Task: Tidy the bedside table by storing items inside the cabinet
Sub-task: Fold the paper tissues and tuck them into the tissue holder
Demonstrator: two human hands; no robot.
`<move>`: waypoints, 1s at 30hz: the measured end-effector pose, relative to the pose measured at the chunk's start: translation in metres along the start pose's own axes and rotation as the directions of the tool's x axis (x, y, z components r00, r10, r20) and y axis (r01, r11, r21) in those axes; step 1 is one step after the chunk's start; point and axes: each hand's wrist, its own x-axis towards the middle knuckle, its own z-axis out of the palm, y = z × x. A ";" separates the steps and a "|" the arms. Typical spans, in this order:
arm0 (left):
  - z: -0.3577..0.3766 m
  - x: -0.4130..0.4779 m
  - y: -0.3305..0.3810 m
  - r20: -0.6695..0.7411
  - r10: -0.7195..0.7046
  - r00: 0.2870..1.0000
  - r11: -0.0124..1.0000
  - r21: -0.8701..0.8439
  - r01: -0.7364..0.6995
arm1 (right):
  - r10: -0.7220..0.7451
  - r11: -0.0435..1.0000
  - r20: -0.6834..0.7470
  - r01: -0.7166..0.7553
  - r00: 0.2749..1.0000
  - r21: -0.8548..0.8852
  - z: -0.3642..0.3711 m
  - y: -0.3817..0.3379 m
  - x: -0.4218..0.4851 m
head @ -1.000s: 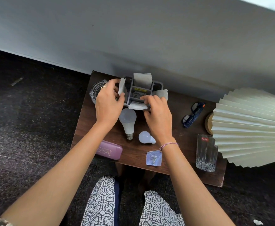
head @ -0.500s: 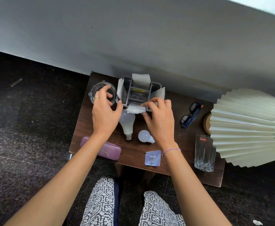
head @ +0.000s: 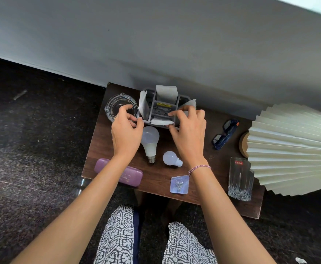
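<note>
A grey compartment organizer [head: 164,111] with white paper slips stands at the back of the dark wooden bedside table [head: 203,185]. My right hand [head: 189,136] grips its front right rim, fingers over the edge and thumb under the front. My left hand [head: 126,130] has curled fingers over the right rim of a glass ashtray [head: 116,105], thumb tip at the organizer's front left corner; whether it grips either one is unclear. Between my hands lie a large white bulb [head: 149,141] and a small bulb [head: 170,159].
A purple case [head: 131,176] lies at the front left edge, an adhesive hook card [head: 179,184] at the front. Blue glasses [head: 224,134], a cut-glass tumbler [head: 239,178] and a pleated lamp shade [head: 293,149] fill the right side. A wall is close behind.
My left hand has slid left from the organizer's left wall to over the ashtray's rim. My right hand has stayed on the organizer's front rim, its fingers spread wider.
</note>
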 end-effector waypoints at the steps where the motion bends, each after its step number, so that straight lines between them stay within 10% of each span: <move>1: 0.001 0.000 0.000 0.005 -0.017 1.000 1.000 0.003 0.017 | 0.003 1.000 -0.008 -0.003 1.000 0.005 -0.001 -0.001 -0.001; 12: 0.006 -0.005 -0.002 0.022 -0.182 0.983 0.981 -0.070 0.183 | 0.212 0.949 -0.227 -0.144 0.951 0.281 -0.011 0.020 -0.023; 23: 0.008 -0.003 0.002 0.040 -0.220 0.975 0.967 -0.125 0.223 | 0.586 0.503 0.214 -0.557 0.782 0.661 0.006 0.018 -0.018; 26: 0.009 -0.002 0.002 0.041 -0.241 0.970 0.959 -0.146 0.245 | 0.570 0.708 -0.121 -0.411 0.813 0.574 0.003 0.015 -0.023; 30: 0.009 -0.001 0.001 0.051 -0.249 0.967 0.952 -0.168 0.254 | 0.088 0.976 -0.263 -0.031 0.961 0.216 -0.004 0.015 -0.034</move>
